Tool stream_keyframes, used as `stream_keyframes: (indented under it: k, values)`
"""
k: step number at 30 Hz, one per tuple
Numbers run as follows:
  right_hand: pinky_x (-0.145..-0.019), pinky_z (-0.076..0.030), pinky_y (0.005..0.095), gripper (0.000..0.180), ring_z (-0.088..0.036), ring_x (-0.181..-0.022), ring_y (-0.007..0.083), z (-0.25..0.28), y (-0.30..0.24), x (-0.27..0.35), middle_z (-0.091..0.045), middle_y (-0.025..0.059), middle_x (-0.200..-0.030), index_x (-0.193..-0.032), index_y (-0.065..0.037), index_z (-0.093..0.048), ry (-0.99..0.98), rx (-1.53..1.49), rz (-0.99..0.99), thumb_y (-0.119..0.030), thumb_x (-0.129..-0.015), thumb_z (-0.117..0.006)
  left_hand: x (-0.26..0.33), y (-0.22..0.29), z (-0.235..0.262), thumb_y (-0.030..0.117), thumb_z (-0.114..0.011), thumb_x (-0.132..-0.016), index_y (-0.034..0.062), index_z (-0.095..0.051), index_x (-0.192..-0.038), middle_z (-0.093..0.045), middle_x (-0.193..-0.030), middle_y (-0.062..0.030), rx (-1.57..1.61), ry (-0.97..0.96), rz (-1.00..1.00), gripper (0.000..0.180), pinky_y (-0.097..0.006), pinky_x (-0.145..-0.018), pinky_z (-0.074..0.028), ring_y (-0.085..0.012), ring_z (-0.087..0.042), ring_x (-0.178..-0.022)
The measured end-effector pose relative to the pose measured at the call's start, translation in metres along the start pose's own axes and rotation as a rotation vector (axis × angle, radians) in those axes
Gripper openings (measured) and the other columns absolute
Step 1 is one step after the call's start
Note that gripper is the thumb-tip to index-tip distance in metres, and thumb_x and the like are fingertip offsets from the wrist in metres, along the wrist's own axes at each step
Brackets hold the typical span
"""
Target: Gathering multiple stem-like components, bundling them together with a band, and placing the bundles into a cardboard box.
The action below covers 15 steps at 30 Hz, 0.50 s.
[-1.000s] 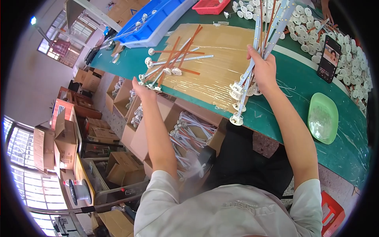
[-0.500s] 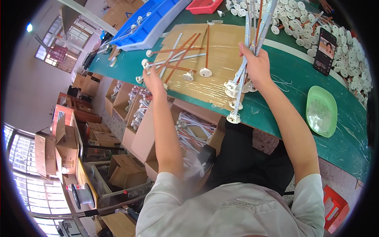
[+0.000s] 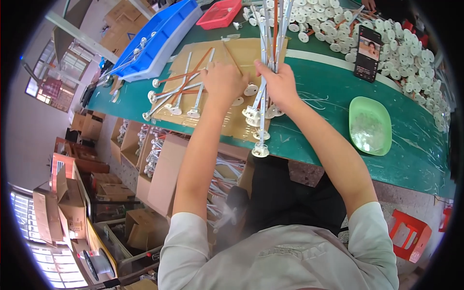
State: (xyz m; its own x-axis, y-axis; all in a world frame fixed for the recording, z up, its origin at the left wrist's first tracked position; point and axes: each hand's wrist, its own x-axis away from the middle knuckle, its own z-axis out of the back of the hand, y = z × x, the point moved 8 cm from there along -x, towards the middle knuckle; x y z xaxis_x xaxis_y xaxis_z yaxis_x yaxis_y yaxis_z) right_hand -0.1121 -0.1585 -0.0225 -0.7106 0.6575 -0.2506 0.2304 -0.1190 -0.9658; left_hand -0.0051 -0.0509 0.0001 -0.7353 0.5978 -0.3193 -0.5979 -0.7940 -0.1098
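Note:
My right hand (image 3: pixel 280 87) is closed around a bundle of LED strips (image 3: pixel 267 43), silvery and reddish-brown, held upright with their white round end caps (image 3: pixel 260 150) hanging low. Over the brown cardboard sheet (image 3: pixel 232 128), my left hand (image 3: pixel 223 83) is palm down, its fingers mostly hidden under it. A brown strip (image 3: pixel 231 55) runs beneath its thumb side to a white cap (image 3: pixel 250 90), and the hand appears to grip it. Further strips with white caps (image 3: pixel 193 112) lie crossed on the cardboard to the left of my left hand.
A blue bin (image 3: pixel 162 41) and a red basket (image 3: pixel 219 13) stand at the back. White discs (image 3: pixel 386 48) are heaped at the back right beside a phone (image 3: pixel 368 53). A green dish (image 3: pixel 369 126) sits at right. Below the table edge is an open carton of strips (image 3: pixel 224 176).
My left hand has moved right, from the caps at the cardboard's left side to the strips near my right hand. The brown strip there now leans more. The view has shifted and tilted.

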Motion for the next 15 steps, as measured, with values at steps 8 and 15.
stream_keyframes:
  k: [8, 15]
  values:
    - [-0.054, -0.037, 0.0296, 0.036, -0.047, -0.056, 0.0096, -0.001, -0.001, 0.001, -0.052, -0.0004, -0.058, -0.067, -0.005, -0.061, -0.034, -0.030, -0.001, -0.032, -0.089, -0.065, -0.016, -0.035, -0.047, 0.035, -0.066, -0.078, 0.0038, -0.073, -0.089, -0.067, -0.095, -0.0217, 0.072, -0.358, -0.085, 0.034, -0.046, -0.080, -0.052, -0.0374, -0.065, -0.093]
    - [-0.059, -0.042, 0.0297, 0.038, -0.052, -0.059, 0.0108, 0.026, -0.061, 0.009, -0.057, 0.0023, -0.064, -0.077, -0.001, -0.060, -0.031, 0.075, 0.110, -0.037, -0.091, -0.062, 0.001, -0.046, 0.021, 0.009, -0.053, -0.087, -0.0003, -0.060, -0.085, -0.061, -0.077, -0.0214, 0.380, 0.228, -0.459, 0.012, -0.042, -0.070, -0.048, -0.0368, -0.059, -0.072]
